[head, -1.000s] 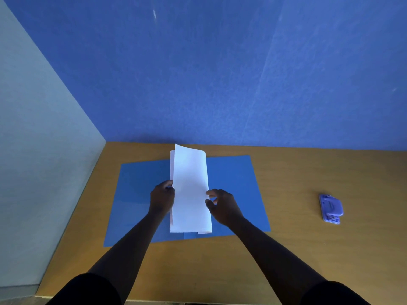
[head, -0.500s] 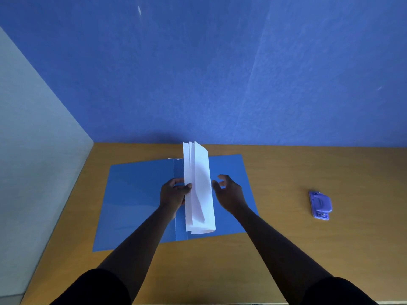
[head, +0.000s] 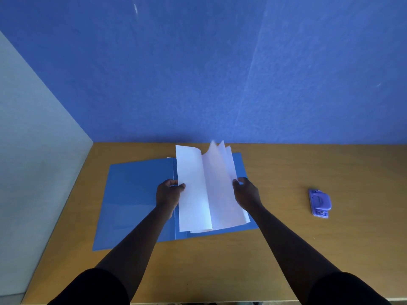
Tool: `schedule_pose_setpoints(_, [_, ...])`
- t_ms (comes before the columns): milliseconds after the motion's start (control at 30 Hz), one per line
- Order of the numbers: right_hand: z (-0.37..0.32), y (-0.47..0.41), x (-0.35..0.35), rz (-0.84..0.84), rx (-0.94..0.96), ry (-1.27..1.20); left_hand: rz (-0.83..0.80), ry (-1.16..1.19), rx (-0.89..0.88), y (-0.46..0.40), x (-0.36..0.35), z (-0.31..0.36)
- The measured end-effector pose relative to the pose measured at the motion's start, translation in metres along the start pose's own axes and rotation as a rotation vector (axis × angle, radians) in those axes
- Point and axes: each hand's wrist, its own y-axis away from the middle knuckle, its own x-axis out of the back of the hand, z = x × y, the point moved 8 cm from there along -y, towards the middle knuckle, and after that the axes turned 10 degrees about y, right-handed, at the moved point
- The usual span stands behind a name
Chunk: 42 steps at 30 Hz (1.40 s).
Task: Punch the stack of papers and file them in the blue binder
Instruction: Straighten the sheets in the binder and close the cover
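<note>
The blue binder (head: 136, 201) lies open and flat on the wooden table. A stack of white papers (head: 209, 190) sits over its right half, with its sheets fanned out and curling upward. My left hand (head: 168, 193) pinches the papers' left edge near the binder's spine, thumb on top. At the right edge of the sheets, my right hand (head: 245, 191) holds them with curled fingers. The purple hole punch (head: 319, 202) rests alone to the right, away from both hands.
The wooden table (head: 286, 249) runs to a blue wall at the back and a pale wall on the left. Its front edge is just below my arms.
The papers stood nearly on edge over the spine; now they have swung rightward and fanned open. My right hand has moved from free beside them to gripping their right edge.
</note>
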Motion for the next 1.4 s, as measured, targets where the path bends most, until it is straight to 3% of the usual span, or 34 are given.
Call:
schedule_pose_setpoints(167, [0.015,-0.003,0.000,-0.018,-0.024,0.021,0.003,-0.067,-0.044,0.002,0.000,0.007])
schedule_pose_setpoints(333, [0.023,-0.004,0.000,-0.008,-0.035,0.081,-0.119,0.056,0.004,0.012,-0.018,0.013])
schedule_pose_setpoints(433, [0.019,-0.005,0.004,0.024,0.001,0.075,-0.143,0.004,-0.031,0.012,-0.022,0.013])
schedule_pose_setpoints(600, [0.008,-0.002,0.007,0.045,0.108,0.150,-0.239,-0.647,-0.400,0.015,-0.033,0.014])
schedule_pose_setpoints(733, [0.002,0.006,-0.005,0.061,0.277,0.592,-0.388,-1.128,-0.598,0.024,-0.059,0.001])
schedule_pose_setpoints(900, [0.005,0.012,-0.052,-0.149,0.499,0.873,-0.473,-1.506,-0.587,0.024,-0.072,-0.024])
schedule_pose_setpoints(1267, [0.008,0.013,-0.073,-0.195,0.603,0.961,-0.444,-1.560,-0.635,0.023,-0.071,-0.036])
schedule_pose_setpoints(1400, [-0.003,0.017,-0.068,-0.155,0.605,0.928,-0.441,-1.407,-0.636,0.026,-0.068,-0.030])
